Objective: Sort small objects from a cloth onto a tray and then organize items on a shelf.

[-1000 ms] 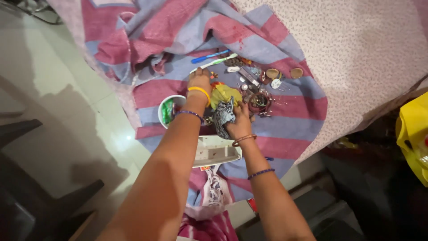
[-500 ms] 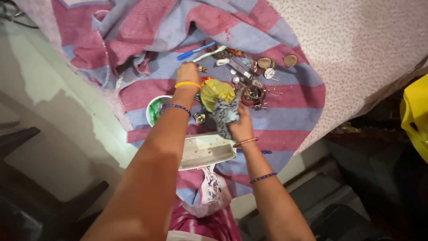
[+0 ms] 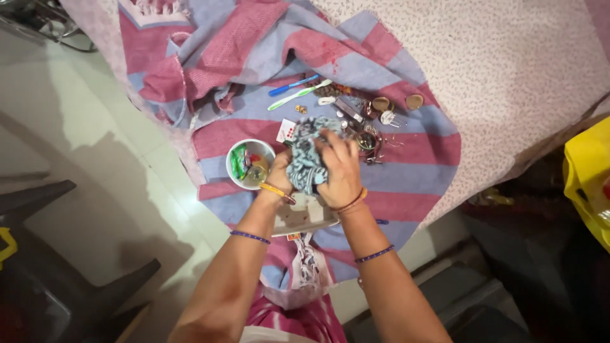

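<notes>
Blue-grey patterned cloth (image 3: 306,159), soft and crumpled into a loose bundle, sits between both hands just above the white tray (image 3: 305,219) that lies at the near edge of the striped blanket (image 3: 406,171). The left hand (image 3: 279,173) closes on the bundle's left side, fingers curled into the fabric, a yellow bangle at the wrist; the right hand (image 3: 338,170) wraps over its right side and top, fingers spread and pressing down, a brown bangle at that wrist. To handle the bundle well from here, it seems wise to keep both grips firm and low, gather the loose corners inward so nothing spills from the folds, and lift or turn it directly over the tray rather than over the clutter beyond. The fabric looks thin and limp, printed in dark and pale blue, and it will likely sag wherever it is not held. Left of the tray stands a white bowl (image 3: 251,164) with a green packet and small bits inside, close to the left hand. Beyond the tray, past the bundle, lie a blue toothbrush (image 3: 293,85), a green-and-white toothbrush (image 3: 298,94), and a scatter of bangles and small trinkets (image 3: 368,127). Whether anything is wrapped inside the cloth cannot be told.
</notes>
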